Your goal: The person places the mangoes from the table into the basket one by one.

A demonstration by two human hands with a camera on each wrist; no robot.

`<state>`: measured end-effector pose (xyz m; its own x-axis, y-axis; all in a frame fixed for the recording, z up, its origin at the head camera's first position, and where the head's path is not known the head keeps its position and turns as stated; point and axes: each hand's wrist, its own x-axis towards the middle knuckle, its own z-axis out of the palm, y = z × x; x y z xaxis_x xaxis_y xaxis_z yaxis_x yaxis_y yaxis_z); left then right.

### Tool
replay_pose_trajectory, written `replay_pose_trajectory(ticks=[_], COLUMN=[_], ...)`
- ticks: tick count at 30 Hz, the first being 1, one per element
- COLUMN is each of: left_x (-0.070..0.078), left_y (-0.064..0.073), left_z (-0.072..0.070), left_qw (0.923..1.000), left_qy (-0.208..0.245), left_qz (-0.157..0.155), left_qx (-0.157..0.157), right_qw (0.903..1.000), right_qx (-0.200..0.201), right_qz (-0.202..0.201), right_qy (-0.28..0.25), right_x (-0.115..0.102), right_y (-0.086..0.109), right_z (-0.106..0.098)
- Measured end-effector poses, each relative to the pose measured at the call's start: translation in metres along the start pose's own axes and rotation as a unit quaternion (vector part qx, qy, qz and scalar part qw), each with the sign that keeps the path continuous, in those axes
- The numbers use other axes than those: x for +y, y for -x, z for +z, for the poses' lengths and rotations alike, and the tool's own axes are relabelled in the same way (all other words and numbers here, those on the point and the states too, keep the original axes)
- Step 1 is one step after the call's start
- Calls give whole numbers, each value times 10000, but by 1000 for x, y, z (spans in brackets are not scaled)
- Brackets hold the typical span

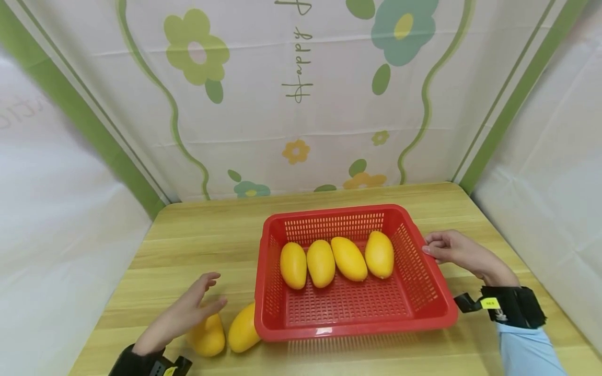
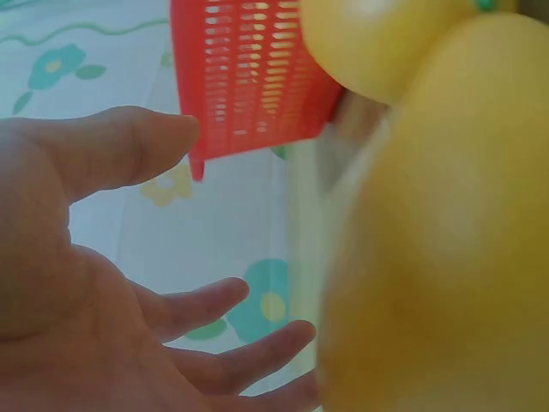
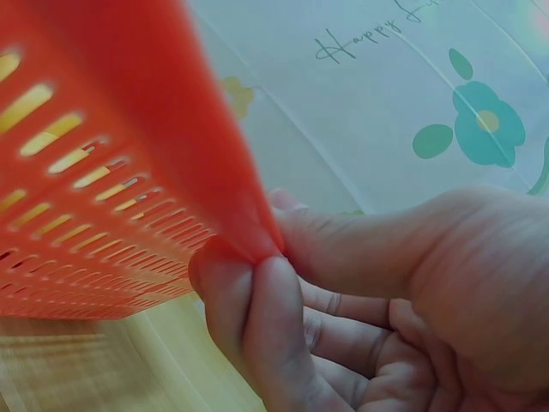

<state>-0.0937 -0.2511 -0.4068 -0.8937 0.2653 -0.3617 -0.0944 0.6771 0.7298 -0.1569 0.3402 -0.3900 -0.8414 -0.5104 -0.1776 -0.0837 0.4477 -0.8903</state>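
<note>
A pale wood-grain worktop (image 1: 202, 243) spreads across six o'clock, its far edge meeting a white printed backdrop (image 1: 254, 120) at twelve. Sideways lettering (image 1: 302, 62) reads "Happy" there, with a lime-green flower (image 1: 196, 49) at eleven and a teal flower (image 1: 403, 30) at one. Plain whitish side sheets (image 1: 56, 209) hang at nine and three, softly lit; green bands (image 1: 89, 130) slant at ten and two.

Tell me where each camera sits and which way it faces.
Head: on the person's head, facing forward and down at the red basket and table; left hand and right hand show.
Left wrist: on that wrist, facing the yellow fruits and the basket's side; thumb and fingers show.
Right wrist: on that wrist, facing the basket's rim; thumb and fingers pinch it.
Shared: head and right wrist both show that grip.
</note>
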Motion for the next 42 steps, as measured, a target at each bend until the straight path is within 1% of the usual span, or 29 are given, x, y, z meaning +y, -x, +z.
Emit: replay_pose_trajectory(ticks=[4,7,10,11,13,15,18,20,25,28,31,35,40,42], left_x=[-8,-13,-17,-19,-23,-28,-36,-41,-50,-52,-52,-52,-51,-50], left_y=[3,6,10,11,13,15,18,20,18,15,13,13,16,18], left_z=[1,1,1,1,1,0,-2,-4,-6,-8,-10,-11,-11,-10], left_qw=[9999,9997,9996,9996,9995,9986,9946,9902,9777,9718,9715,9790,9834,9845], left_qy=[-25,-7,-66,-84,-177,-250,-513,-720,-1176,-1442,-1582,-1421,-1242,-1175], left_qz=[-140,-240,-239,-196,-66,138,535,849,1485,1646,1554,1155,802,726], left_qx=[16,-40,-120,-159,-256,-455,-724,-843,-903,-879,-831,-900,-1049,-1079], right_qw=[10000,10000,10000,10000,10000,10000,10000,10000,9999,9997,9995,9995,9998,9997], right_qx=[10,9,16,16,23,23,16,16,47,92,124,126,77,66], right_qz=[12,13,24,27,43,38,32,36,73,159,231,243,149,145], right_qy=[11,12,12,18,46,44,49,50,130,180,190,169,147,160], right_x=[-1,0,1,1,1,1,1,1,2,2,2,1,-1,-1], right_y=[0,0,0,-1,-1,-2,-3,-3,-3,-1,-1,-1,-1,-1], right_z=[0,0,0,0,0,0,1,1,0,-1,-1,0,-1,-2])
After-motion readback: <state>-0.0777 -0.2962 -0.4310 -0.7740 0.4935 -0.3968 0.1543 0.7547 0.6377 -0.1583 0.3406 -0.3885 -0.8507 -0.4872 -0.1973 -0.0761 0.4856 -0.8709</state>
